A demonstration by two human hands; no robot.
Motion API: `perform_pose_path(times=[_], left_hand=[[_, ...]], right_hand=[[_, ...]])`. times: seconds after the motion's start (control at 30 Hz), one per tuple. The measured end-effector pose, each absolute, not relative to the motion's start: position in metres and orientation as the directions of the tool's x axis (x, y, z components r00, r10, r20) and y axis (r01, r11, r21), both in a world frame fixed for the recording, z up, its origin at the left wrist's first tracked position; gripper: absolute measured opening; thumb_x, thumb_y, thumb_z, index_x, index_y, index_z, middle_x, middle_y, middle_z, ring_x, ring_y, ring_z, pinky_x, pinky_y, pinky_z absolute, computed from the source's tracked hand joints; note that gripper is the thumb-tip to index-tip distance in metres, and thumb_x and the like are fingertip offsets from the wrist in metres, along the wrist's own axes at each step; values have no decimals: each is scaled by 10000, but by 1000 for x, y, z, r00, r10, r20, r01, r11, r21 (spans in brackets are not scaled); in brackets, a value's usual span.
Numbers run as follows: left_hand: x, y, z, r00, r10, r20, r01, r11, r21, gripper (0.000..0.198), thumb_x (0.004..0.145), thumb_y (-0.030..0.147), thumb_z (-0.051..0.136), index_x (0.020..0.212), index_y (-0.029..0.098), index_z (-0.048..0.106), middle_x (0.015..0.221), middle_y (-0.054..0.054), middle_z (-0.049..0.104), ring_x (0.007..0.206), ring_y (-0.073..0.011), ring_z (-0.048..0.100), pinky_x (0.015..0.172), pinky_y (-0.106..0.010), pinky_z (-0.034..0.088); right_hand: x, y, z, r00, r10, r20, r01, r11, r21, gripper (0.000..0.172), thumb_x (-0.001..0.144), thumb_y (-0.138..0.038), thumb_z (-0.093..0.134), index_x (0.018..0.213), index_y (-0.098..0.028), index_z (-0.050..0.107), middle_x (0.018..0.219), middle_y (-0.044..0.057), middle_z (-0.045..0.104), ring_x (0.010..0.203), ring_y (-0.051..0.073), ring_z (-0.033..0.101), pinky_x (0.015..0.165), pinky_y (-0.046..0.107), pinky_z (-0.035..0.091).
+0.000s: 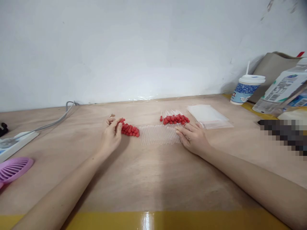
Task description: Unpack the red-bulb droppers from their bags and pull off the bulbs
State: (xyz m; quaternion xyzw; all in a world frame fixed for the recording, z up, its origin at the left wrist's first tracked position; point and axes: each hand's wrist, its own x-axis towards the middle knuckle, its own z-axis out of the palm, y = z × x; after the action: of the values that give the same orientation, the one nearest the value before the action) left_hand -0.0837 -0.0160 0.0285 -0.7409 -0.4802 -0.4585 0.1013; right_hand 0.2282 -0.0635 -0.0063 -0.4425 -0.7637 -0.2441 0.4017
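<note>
My left hand [111, 131] is closed in a pinch on a red rubber bulb [123, 120], at the left end of a pile of similar red bulbs [130, 130]. Right of that pile, thin clear dropper tubes [157, 134] lie side by side in a row. At the row's right end, my right hand [193, 137] has its fingers pinched on a clear dropper tube [173, 127]; its far end is hard to make out. Just behind the row lies a group of clear tubes fitted with red bulbs [176, 119], their bulbs toward me.
Flat clear plastic bags [208, 113] lie right of the fitted tubes. Farther right stand a lidded paper cup [247, 90] with a straw and a tilted plastic bottle [280, 91]. At left are a power strip [24, 140], its grey cable [57, 121] and a pink fan [16, 169]. A white wall [144, 48] bounds the back.
</note>
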Motion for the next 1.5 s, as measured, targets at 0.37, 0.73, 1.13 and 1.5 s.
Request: perform_pose_path(times=[0.37, 0.73, 1.13, 1.5], left_hand=[[-81, -4, 18, 124, 754, 645, 770, -483, 416, 226, 773, 337, 577, 931, 177, 552, 731, -6, 558, 572, -112, 518, 541, -258, 447], [-85, -2, 20, 292, 730, 618, 797, -543, 265, 134, 739, 336, 633, 798, 216, 628, 763, -33, 623, 717, -198, 556, 648, -352, 464], [-91, -3, 20, 318, 730, 605, 777, -566, 275, 186, 729, 379, 635, 820, 217, 620, 832, -38, 619, 750, -202, 586, 652, -353, 485], [-69, -17, 39, 341, 623, 704, 805, -581, 124, 152, 820, 305, 510, 840, 201, 619, 848, -29, 611, 849, -182, 543, 820, -342, 428]], right_hand=[[226, -56, -10, -204, 536, 819, 924, 382, -20, 151, 768, -152, 494, 801, -173, 640, 695, 12, 649, 700, 151, 557, 693, 312, 280], [224, -57, -12, -277, 569, 774, 909, 416, 19, 162, 785, -289, 532, 804, -187, 656, 750, 18, 647, 741, 159, 522, 753, 324, 256], [223, -60, -9, -347, 621, 703, 885, 464, 27, 374, 757, -522, 535, 849, -185, 668, 771, 41, 620, 754, 177, 498, 755, 347, 254], [224, -58, -10, -198, 636, 746, 901, 417, -116, 263, 838, -386, 482, 801, -198, 661, 754, 21, 622, 736, 146, 519, 726, 319, 238]])
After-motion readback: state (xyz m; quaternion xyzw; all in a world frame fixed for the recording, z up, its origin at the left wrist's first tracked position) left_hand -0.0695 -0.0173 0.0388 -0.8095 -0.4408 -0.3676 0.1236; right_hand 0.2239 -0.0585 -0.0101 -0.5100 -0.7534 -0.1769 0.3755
